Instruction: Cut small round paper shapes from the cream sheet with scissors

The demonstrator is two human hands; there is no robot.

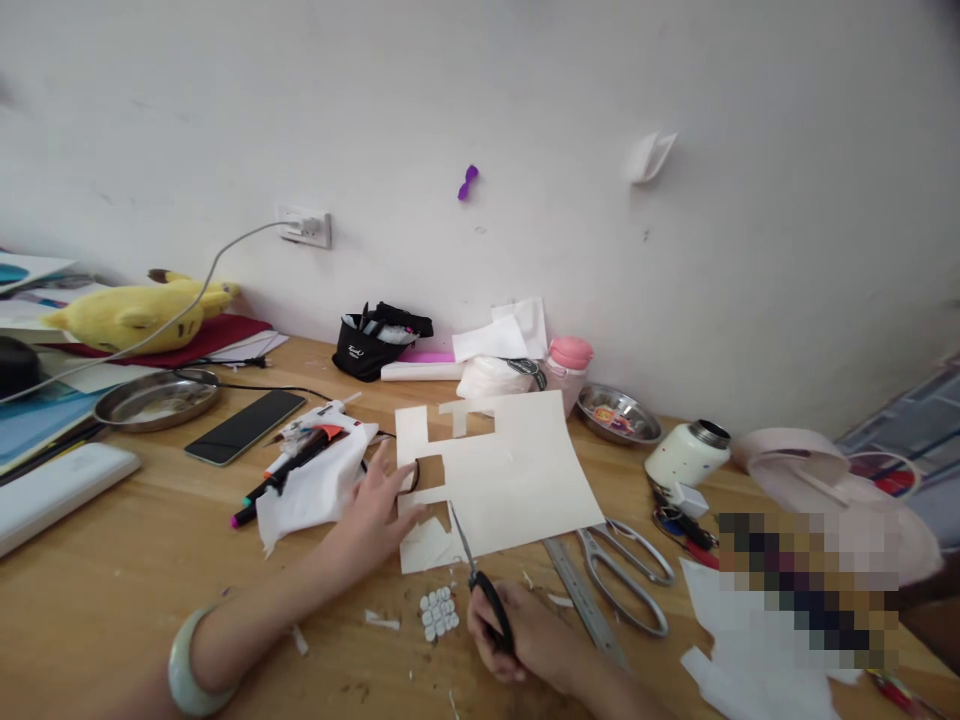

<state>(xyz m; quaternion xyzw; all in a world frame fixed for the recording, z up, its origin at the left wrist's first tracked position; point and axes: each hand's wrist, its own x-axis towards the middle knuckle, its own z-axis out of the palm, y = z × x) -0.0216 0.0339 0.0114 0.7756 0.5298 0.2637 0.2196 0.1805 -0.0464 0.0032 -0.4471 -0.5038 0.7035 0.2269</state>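
Paper (517, 475) looks light, bendable, tear-prone; broad part safest hold; left hand (381, 508) spread at its edge, right hand (531, 630) grips black-handled scissors (486, 586)

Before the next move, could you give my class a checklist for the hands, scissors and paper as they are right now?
1. Black-handled scissors in the right hand: ok.
2. Left hand at the cut-out side of the paper sheet: ok.
3. Left hand away from the blade: ok, a gap shows.
4. Surface free of scraps: not ok, some lie near the white dots.
5. Silver scissors closed: cannot tell, blades out of sight.
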